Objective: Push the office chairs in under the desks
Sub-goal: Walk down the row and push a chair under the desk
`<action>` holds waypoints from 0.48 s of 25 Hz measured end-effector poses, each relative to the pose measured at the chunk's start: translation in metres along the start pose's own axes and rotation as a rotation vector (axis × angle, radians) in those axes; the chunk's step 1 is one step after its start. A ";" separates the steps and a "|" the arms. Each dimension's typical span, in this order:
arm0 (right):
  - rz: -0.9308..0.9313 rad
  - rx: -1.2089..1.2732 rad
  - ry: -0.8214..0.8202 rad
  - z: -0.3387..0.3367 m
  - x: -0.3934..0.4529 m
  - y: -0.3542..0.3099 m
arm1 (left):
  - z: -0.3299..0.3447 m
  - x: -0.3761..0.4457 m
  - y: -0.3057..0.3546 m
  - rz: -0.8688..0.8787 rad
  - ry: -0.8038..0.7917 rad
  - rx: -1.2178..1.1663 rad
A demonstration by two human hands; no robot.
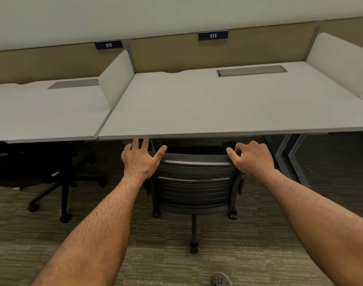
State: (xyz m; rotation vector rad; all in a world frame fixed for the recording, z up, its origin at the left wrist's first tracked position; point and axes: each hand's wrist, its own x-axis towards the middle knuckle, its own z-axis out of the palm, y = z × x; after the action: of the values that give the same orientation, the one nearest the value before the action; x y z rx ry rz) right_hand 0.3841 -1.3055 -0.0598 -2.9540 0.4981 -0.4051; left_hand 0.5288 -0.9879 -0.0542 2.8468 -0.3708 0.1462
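Striped grey-green carpet [176,265] is seen across the whole foreground, and the toe of a perforated grey shoe [220,279] is caught at the bottom edge. Two bare forearms are extended forward from the lower corners toward a mesh-backed office chair [194,182]. Its backrest is turned toward the viewer, its castors are planted on the carpet, and its seat is already carried in beneath the front edge of the white desk [228,108] marked by a blue number plate 213 [213,35]. The left hand [138,159] is shown at the left top corner of the backrest with the fingers spread apart and straight; the thumb is laid on the mesh rim, while contact of the other fingers cannot be told. The right hand [251,156] is placed on the right top corner, its fingers curled together over the rim and clamped on it.

A second office chair [42,172], dark and partly in shadow, is seen to the left, standing by the neighbouring desk [42,116], which is marked by plate 212 [108,45]. The two desks are separated by a white divider panel [116,79]. A closed grey cable-tray lid [251,71] is set flush into desk 213 near its rear, and a similar lid [73,83] into desk 212; their contents are hidden. Tan fabric screens [176,52] are mounted behind both desks.
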 end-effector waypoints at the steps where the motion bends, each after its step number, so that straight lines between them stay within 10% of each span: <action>1: -0.009 0.008 0.011 0.000 0.008 0.004 | 0.000 0.005 0.005 0.004 0.002 0.001; 12: 0.014 0.064 -0.012 0.013 0.086 0.069 | 0.029 0.058 0.072 -0.027 -0.005 0.048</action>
State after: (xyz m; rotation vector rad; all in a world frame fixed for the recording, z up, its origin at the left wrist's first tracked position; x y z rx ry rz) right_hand 0.4450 -1.3984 -0.0628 -2.8877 0.4950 -0.3940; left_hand 0.5675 -1.0768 -0.0561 2.8989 -0.3337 0.1443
